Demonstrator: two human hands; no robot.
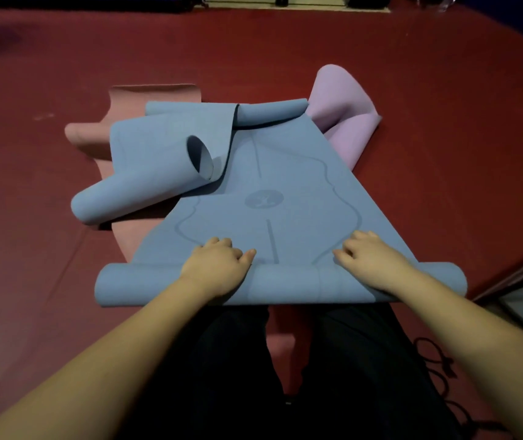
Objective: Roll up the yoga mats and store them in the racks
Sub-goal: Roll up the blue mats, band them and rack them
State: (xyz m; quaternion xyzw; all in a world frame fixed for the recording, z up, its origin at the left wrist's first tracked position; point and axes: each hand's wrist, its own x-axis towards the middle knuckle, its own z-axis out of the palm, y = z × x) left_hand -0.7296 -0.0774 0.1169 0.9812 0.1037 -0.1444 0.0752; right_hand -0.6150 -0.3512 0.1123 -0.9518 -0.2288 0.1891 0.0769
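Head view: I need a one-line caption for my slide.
Both hands, left hand and right hand, press the rolled end of a blue yoga mat on the red floor.

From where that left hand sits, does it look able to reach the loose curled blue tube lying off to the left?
Probably yes. The left hand rests on the near roll of the blue mat, and only flat mat lies between it and the curled blue tube. It would first have to let go of the roll.
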